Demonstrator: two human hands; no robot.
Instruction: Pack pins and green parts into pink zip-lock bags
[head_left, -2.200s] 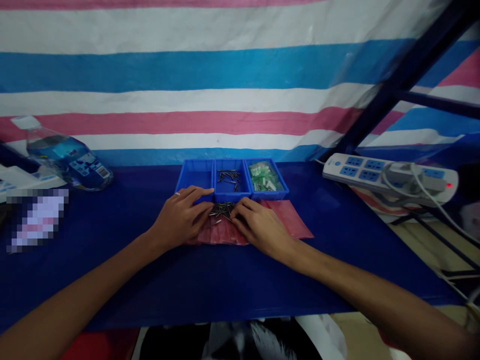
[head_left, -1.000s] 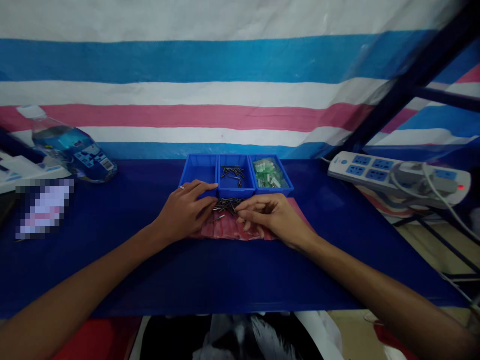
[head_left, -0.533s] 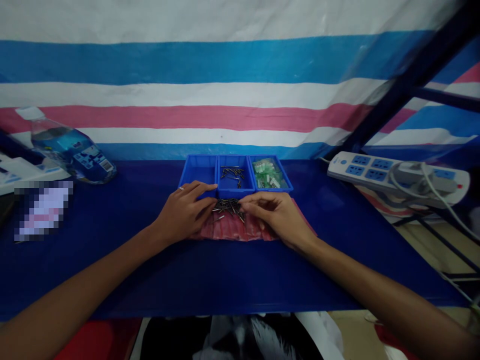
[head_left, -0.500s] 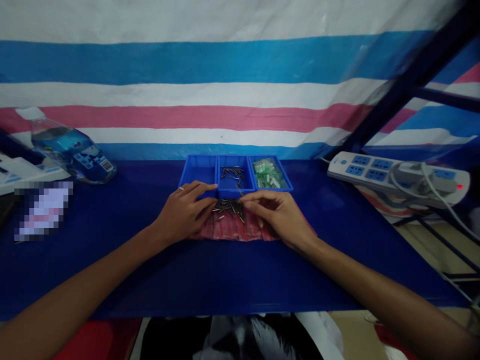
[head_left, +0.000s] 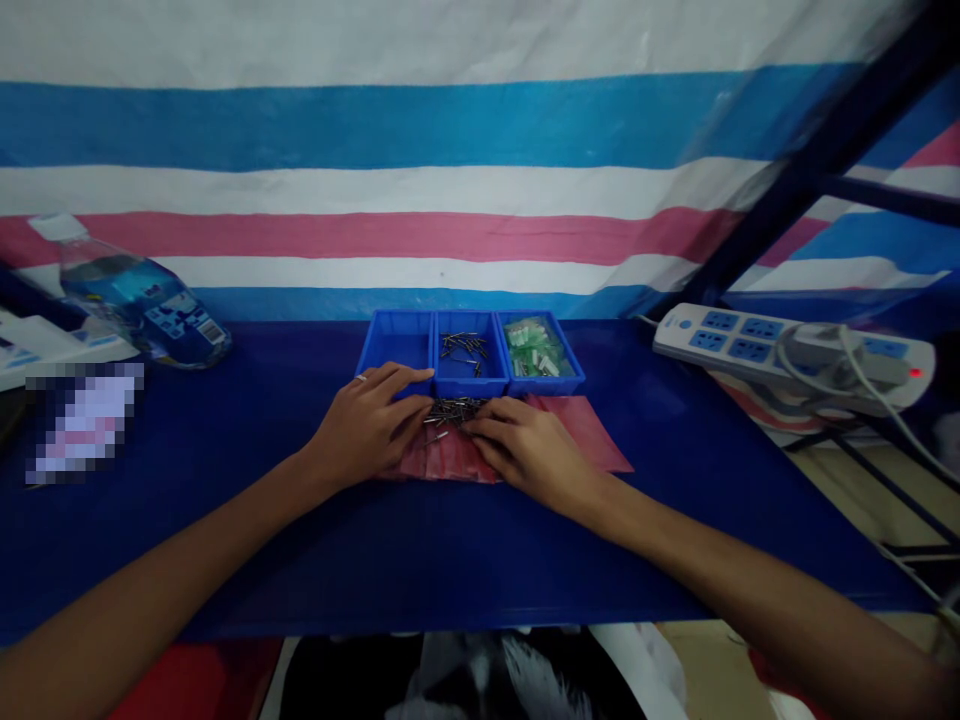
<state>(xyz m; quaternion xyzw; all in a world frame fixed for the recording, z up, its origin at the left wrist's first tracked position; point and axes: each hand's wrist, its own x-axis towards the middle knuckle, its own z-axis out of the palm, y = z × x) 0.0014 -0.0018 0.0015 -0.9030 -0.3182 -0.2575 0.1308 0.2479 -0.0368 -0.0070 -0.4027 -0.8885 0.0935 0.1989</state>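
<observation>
"Since I only have the head camera, tell me how you see the hands."

"I see the left hand (head_left: pixel 367 425) loosely spread, thumb apart from the index finger, at the left side of a pile of pins (head_left: pixel 450 412). It wears a ring (head_left: pixel 361 378). The right hand (head_left: pixel 529 450) is narrower, fingertips drawn together at the pile's right edge."

"Is the right one pinching a pin?"

"I can't tell; its own fingers cover that spot."

"And where does the pile sit?"

"Between the two hands, on red plastic bags (head_left: pixel 454 465). One light-coloured pin (head_left: pixel 436 438) lies just in front of it. I also see a flat red bag (head_left: pixel 589 435) past the right hand."

"What's beyond that?"

"Three blue trays side by side, just behind the pile. The left tray (head_left: pixel 401 345) is nearest the left hand, the middle tray (head_left: pixel 469 386) has scattered pins (head_left: pixel 463 345), and the right tray (head_left: pixel 546 385) holds a clear packet (head_left: pixel 534 345) of green and white pieces."

"Further out?"

"On the blue table (head_left: pixel 450 560), I get a tilted bottle (head_left: pixel 142 300) far left and a power strip (head_left: pixel 720 335) far right, its red light (head_left: pixel 916 372) lit. A striped sheet (head_left: pixel 375 130) hangs behind."
</observation>
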